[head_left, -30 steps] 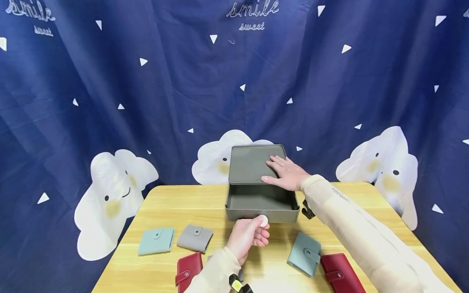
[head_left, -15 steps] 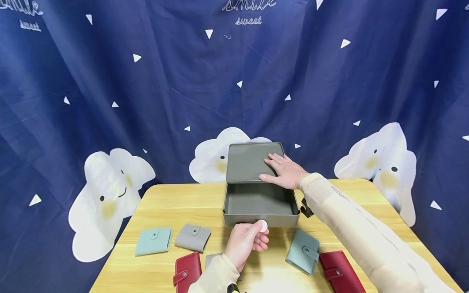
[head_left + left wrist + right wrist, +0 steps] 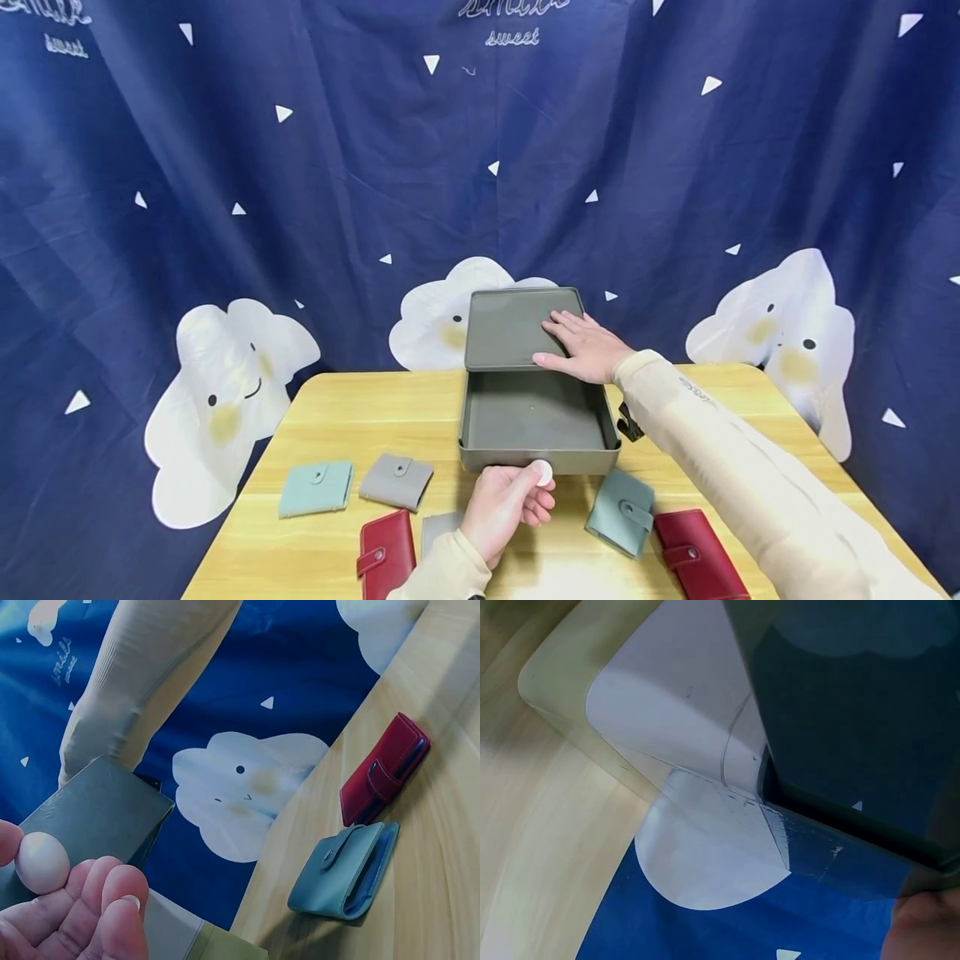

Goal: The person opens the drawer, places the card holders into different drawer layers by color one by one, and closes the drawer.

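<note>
A dark grey drawer box stands at the back middle of the table, its drawer pulled out towards me. With thumb and fingers my left hand pinches the white round knob on the drawer front. The knob shows between thumb and fingers in the left wrist view as well. My right hand rests on the right side of the box top, fingers straight and spread. Only a little of the right hand appears in the right wrist view, beside the box.
Right of the left hand lie a teal wallet and a red wallet. Left of it are another teal wallet, a grey one, a red one and a partly hidden grey one. A blue curtain hangs behind.
The drawer has slid further out towards me, with my left hand still pinching its knob. My right hand has stayed on the box top. The head view has shifted slightly.
</note>
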`<state>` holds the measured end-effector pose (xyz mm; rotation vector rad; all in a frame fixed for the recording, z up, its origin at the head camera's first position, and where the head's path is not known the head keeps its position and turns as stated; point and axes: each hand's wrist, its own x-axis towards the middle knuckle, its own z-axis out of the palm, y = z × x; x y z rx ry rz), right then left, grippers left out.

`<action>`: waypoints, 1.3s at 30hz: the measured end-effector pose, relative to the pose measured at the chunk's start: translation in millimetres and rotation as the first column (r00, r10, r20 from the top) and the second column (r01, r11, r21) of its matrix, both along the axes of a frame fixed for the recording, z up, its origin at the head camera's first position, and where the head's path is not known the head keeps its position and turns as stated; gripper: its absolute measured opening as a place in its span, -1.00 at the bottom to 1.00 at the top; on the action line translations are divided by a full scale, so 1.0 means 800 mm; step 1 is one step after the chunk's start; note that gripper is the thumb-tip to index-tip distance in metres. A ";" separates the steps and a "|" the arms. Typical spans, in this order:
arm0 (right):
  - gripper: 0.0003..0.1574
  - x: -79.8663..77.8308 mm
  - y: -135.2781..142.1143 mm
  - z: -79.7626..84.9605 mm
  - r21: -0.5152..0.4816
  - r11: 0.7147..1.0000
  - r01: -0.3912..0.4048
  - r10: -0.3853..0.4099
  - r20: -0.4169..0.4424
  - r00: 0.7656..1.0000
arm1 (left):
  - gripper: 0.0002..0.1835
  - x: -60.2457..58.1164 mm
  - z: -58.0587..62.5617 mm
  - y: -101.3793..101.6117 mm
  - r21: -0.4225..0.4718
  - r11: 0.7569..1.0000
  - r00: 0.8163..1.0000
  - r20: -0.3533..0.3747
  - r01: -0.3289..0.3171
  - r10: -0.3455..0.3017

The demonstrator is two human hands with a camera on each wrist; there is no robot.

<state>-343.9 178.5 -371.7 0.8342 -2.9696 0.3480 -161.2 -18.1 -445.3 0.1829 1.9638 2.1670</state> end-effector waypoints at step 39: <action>0.11 0.001 -0.003 0.003 0.009 1.000 0.007 -0.007 0.026 1.000 | -0.56 0.012 -0.003 -0.012 0.012 0.997 0.997 -0.031 0.076 -0.075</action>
